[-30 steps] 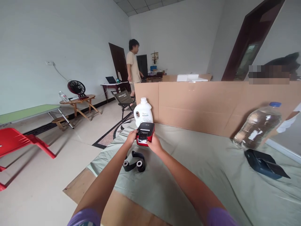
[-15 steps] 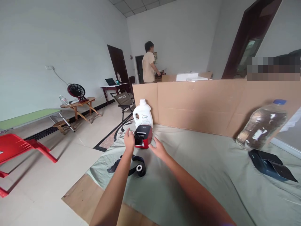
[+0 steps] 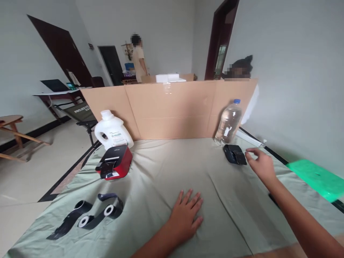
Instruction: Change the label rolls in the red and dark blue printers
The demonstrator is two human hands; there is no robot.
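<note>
My left hand (image 3: 185, 218) lies flat on the pale green cloth (image 3: 172, 168), fingers spread, holding nothing. My right hand (image 3: 260, 165) reaches out at the right, its fingers slightly curved and apart, just beside a small black device (image 3: 234, 154) with a flap at its front. Whether the fingertips touch the flap I cannot tell. On the left stands a red and black label printer (image 3: 115, 162) with a dark strip hanging from its front. Nearer to me, several loose rolls of black strip (image 3: 92, 215), some with white cores, lie partly unwound.
A white jug (image 3: 113, 130) stands behind the printer. At the back right a large clear bottle (image 3: 228, 123) with a blue cap leans against a cardboard wall (image 3: 172, 107). A bright green flat object (image 3: 318, 179) lies at the right edge. A person (image 3: 139, 61) stands beyond the cardboard.
My view has swung right. Both hands have left the red and black printer: the left now rests on the cloth, and the right has moved over to the small black device.
</note>
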